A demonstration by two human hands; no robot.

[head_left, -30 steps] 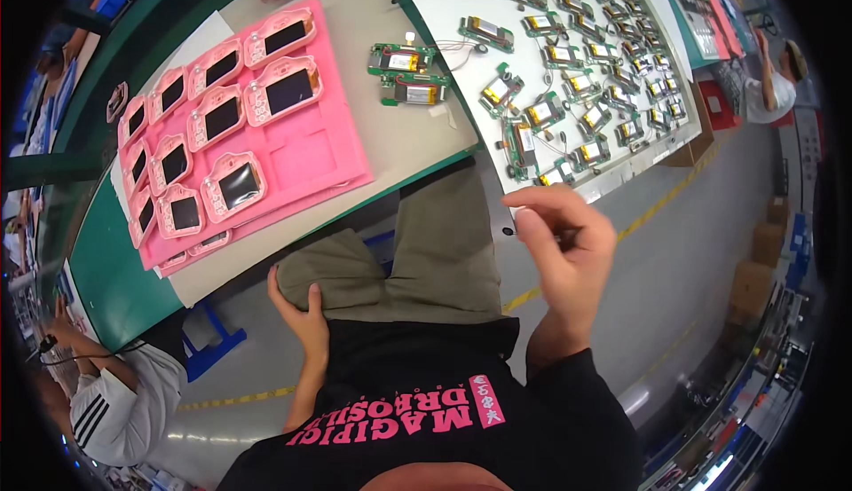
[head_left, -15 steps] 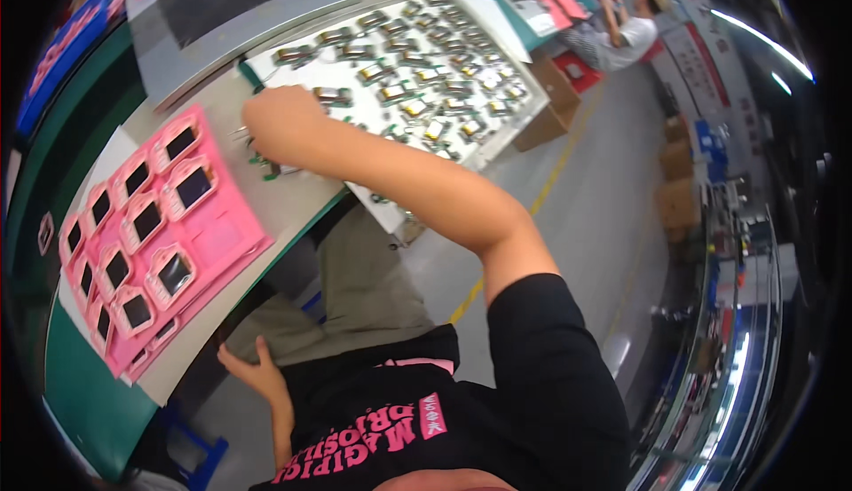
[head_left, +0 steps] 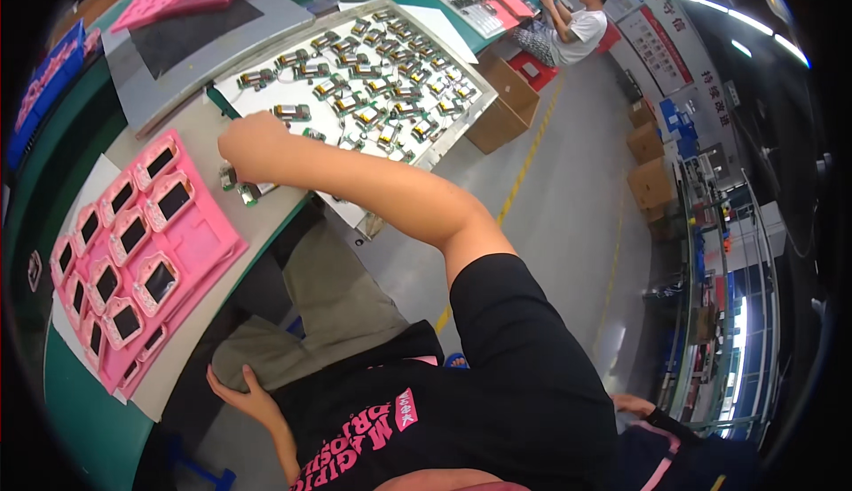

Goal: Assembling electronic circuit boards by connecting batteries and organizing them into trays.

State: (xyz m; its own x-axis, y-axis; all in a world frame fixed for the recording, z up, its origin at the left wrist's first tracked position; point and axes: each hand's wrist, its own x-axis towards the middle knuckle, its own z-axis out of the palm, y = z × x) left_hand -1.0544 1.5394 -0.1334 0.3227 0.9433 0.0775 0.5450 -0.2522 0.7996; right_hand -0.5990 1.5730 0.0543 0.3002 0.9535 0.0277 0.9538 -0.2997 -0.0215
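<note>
2 green circuit boards (head_left: 256, 192) lie partly hidden at the right hand (head_left: 253, 149), on the table (head_left: 200, 322). That hand is bent with its fingers out of sight, so I cannot tell how far open it is or whether it has hold of anything. Just left sits a pink tray (head_left: 202, 234) of framed screens (head_left: 130, 235); far right, a white tray (head_left: 466, 121) carries more boards. Nearer, the left hand (head_left: 244, 395), fingers spread, holds nothing visible, against the trousers (head_left: 333, 291).
</note>
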